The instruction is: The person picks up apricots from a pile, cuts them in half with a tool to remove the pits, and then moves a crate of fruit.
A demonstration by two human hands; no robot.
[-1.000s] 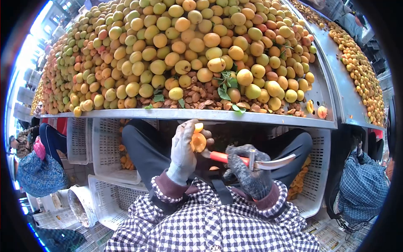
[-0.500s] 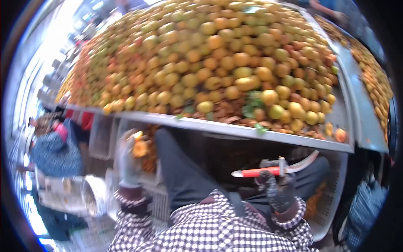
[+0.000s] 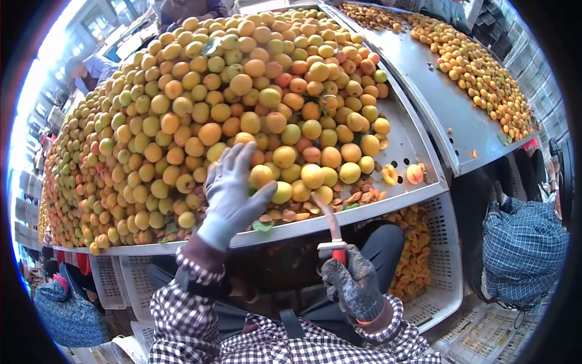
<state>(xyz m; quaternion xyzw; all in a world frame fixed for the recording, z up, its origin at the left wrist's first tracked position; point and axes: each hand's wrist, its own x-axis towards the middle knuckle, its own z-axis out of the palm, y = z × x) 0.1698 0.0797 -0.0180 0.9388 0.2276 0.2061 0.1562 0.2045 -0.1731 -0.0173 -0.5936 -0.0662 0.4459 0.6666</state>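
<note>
Many yellow-orange fruits (image 3: 170,124) are heaped on a metal table. Over the heap's near edge reaches my left hand (image 3: 233,185), in a grey glove, its fingers spread and touching fruit. My right hand (image 3: 351,282), in a dark grey glove, is wrapped round the red handle of a curved knife (image 3: 329,218). The knife's blade points up and away, its tip beside the fruits at the table's front lip. Brown pits or scraps (image 3: 294,212) lie along that lip near both hands.
Below the table at right, a white crate (image 3: 445,261) holds orange fruit pieces (image 3: 412,252). A second metal table (image 3: 418,85) with fruit stands at the right. People sit or stand around: one in checked blue (image 3: 524,249) at right, one in patterned blue (image 3: 70,315) at left.
My left hand has moved from beside the crates at left up onto the heap, and no longer holds fruit pieces. The knife has turned from sideways to pointing away. The view has shifted right.
</note>
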